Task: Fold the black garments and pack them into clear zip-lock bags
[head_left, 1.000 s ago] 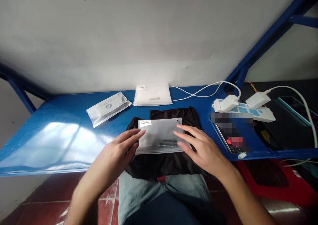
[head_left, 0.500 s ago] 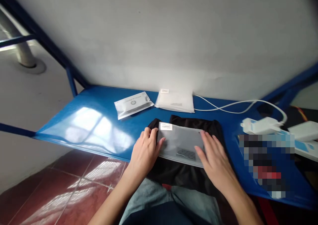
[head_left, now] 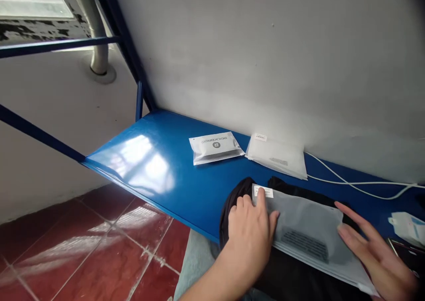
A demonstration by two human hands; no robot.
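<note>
Across the middle of the view, from nine o'clock down toward four o'clock, runs a glossy blue shelf (head_left: 159,168), its back edge set against a pale grey wall (head_left: 265,62) that fills the upper half from twelve to three o'clock. Below the shelf, at seven o'clock, lies a floor of red tiles (head_left: 83,248). At five o'clock a folded black garment (head_left: 239,192) rests on the shelf's front edge and hangs over it. On top of the garment lies a frosted grey plastic bag (head_left: 305,230), flat, with a small white label at its far left corner and a block of dark print near its middle. The left hand (head_left: 250,230) rests at six o'clock with its fingers close together and laid flat over the bag's left end, fingertips touching the label corner and the garment beside it. The right hand (head_left: 375,250) sits at four o'clock, fingers spread and stretched out, its tips touching the bag's right end; it grips nothing. Farther back, near the wall at one o'clock, lies a white packet (head_left: 277,157), and just beside it, toward twelve o'clock, a silver packet (head_left: 215,147) with dark lettering. A thin white cable (head_left: 358,187) trails along the shelf at three o'clock.
</note>
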